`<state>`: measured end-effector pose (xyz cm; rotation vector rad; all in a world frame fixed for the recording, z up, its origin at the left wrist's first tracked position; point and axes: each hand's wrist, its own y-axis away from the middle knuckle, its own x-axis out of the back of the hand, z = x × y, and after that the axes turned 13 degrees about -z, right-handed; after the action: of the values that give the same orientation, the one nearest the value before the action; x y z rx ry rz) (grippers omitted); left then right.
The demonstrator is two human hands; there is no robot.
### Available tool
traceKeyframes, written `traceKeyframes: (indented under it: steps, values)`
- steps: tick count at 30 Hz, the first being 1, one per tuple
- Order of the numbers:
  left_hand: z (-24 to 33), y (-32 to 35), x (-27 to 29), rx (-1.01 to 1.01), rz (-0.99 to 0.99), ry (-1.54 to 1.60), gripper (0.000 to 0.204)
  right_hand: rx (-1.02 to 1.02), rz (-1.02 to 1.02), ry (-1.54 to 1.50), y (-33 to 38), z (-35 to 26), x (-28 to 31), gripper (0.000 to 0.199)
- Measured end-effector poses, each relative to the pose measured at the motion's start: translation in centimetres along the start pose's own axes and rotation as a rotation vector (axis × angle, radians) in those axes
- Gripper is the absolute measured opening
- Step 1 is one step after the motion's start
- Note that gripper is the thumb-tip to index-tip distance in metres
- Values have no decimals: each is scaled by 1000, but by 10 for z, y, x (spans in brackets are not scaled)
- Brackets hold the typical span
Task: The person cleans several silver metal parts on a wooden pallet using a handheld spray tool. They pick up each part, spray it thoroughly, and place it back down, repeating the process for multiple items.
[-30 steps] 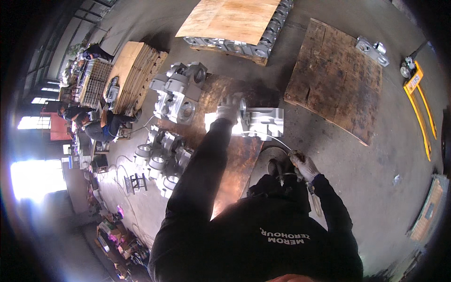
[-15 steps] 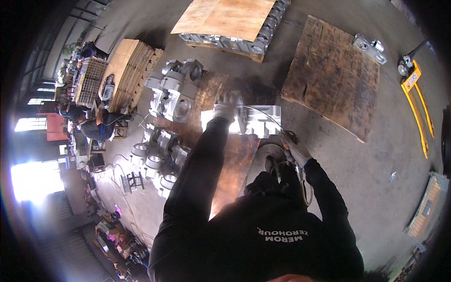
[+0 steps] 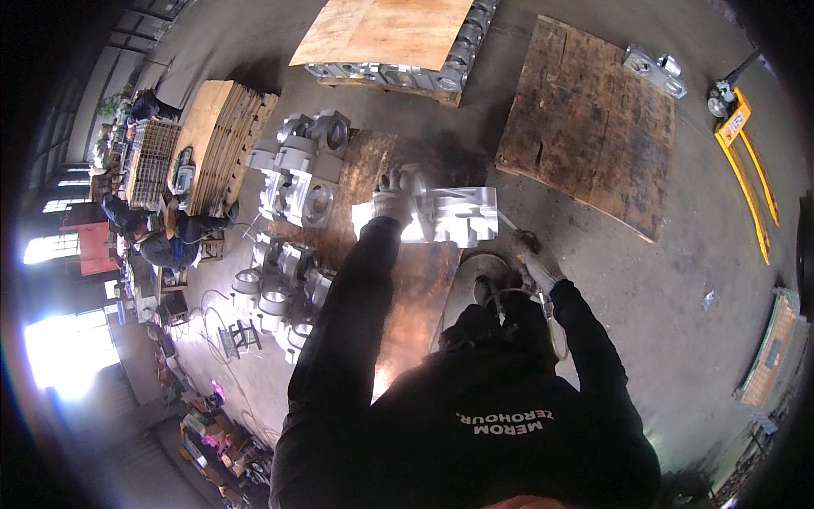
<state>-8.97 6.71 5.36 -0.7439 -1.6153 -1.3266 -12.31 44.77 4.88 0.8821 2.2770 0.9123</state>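
Note:
A silver metal casting [image 3: 465, 212] with ribs and a round end lies on the brown board before me. My left hand [image 3: 393, 204], in a pale glove, rests on the casting's bright left part with its fingers stretched out. My right hand [image 3: 540, 270], gloved too, is closed around a dark-handled tool [image 3: 527, 241] to the right of the casting. A thin pale rod [image 3: 506, 221] runs from this tool toward the casting's right edge; its exact kind is unclear. A pale hose [image 3: 558, 335] hangs below my right hand.
Several grey castings [image 3: 297, 174] stand to the left, with more ring-shaped ones [image 3: 273, 301] nearer. A covered pallet of castings [image 3: 390, 76] lies beyond. On the right are a wooden board [image 3: 585, 127] and a yellow pallet jack [image 3: 746, 170]. People [image 3: 165, 246] work far left.
My right hand has drawn the tool away from the casting's middle, so less of the rod now crosses it. My left hand stays on the casting, its fingers more visible. The view has shifted slightly.

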Motion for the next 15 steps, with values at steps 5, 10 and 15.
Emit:
traceKeyframes:
  steps: [5, 10, 15]
  values:
    - [10, 0, 14, 67, -149, -18, 111, 126, -50, -49, -18, -11, 1, 49]
    - [8, -2, 12, 85, -191, -107, 118, 48, -11, -37, -32, -37, -9, 49]
    - [11, -3, 17, 48, -196, -156, 116, 114, -26, -85, -36, -49, -19, 50]
